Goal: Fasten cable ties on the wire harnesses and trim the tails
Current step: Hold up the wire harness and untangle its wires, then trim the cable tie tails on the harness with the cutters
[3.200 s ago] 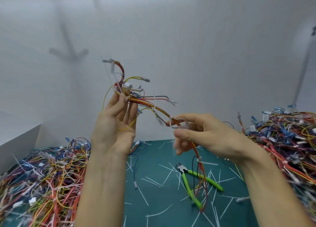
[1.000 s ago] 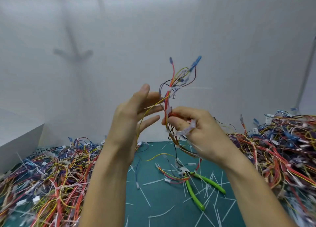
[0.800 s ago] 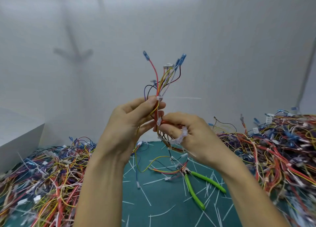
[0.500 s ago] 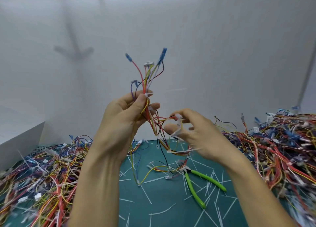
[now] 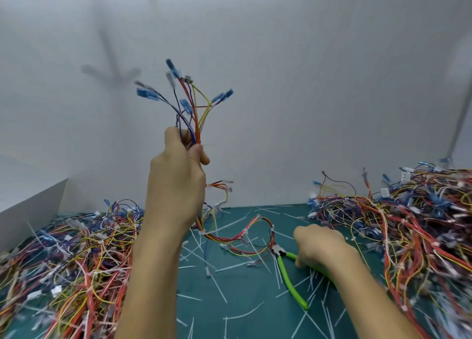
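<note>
A green mat (image 5: 242,300) covers the bench, with a tangled pile of wires (image 5: 63,262) on its left and a bigger pile (image 5: 421,236) on its right. Between them the left hand (image 5: 178,185) is raised, fist closed round the trunk of one harness (image 5: 195,119). Blue plugs fan out above the fist and the rest trails down onto the mat.

The right hand (image 5: 321,246) is low, fingers curled over a handle of the green cutters (image 5: 291,282). Blur hides whether it grips yet.

The harness looks light and limp, likely to flop and snag, so it is best held on the bundled trunk near a tie (image 5: 245,232), not by the plugs. Cut tails (image 5: 217,285) litter the mat.
</note>
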`<state>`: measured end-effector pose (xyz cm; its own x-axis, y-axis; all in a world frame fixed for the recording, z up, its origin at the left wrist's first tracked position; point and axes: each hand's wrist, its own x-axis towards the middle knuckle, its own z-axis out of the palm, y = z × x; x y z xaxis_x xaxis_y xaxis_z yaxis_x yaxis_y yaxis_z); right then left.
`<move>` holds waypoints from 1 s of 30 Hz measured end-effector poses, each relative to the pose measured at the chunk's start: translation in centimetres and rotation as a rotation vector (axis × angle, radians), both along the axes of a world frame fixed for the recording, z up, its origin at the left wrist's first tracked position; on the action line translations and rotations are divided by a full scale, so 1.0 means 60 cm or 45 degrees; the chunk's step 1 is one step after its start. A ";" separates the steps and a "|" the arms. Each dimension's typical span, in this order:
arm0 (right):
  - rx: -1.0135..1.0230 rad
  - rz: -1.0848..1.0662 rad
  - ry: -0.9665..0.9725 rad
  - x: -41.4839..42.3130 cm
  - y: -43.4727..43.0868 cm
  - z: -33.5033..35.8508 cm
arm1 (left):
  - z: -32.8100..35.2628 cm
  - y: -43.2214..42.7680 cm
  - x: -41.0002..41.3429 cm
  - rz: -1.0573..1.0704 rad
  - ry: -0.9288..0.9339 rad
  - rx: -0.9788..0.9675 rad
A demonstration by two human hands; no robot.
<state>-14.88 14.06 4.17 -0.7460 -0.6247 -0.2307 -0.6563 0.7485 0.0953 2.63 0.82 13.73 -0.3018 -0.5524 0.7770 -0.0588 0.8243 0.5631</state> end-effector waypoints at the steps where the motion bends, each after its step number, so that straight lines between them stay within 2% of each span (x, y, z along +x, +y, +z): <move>1: 0.012 0.000 -0.008 -0.002 0.000 -0.005 | 0.000 0.000 0.000 0.026 -0.006 -0.016; 6: 0.007 0.008 0.006 -0.008 -0.004 -0.031 | 0.005 0.006 0.004 0.073 0.040 -0.040; 11: -0.111 -0.033 0.017 -0.014 0.001 -0.025 | 0.010 0.005 0.007 -0.138 0.130 0.194; 18: -0.780 -0.132 0.251 -0.021 0.003 0.011 | 0.007 -0.001 0.008 -0.034 0.093 0.141; 25: -1.581 0.046 0.398 0.000 0.012 0.073 | 0.007 -0.006 0.015 -0.225 0.045 0.296; 28: -1.758 0.019 0.403 0.021 0.023 0.097 | 0.005 -0.004 0.010 -0.217 0.069 0.340; 30: -1.730 0.003 0.402 0.029 0.037 0.113 | 0.004 -0.003 0.007 -0.132 0.090 0.321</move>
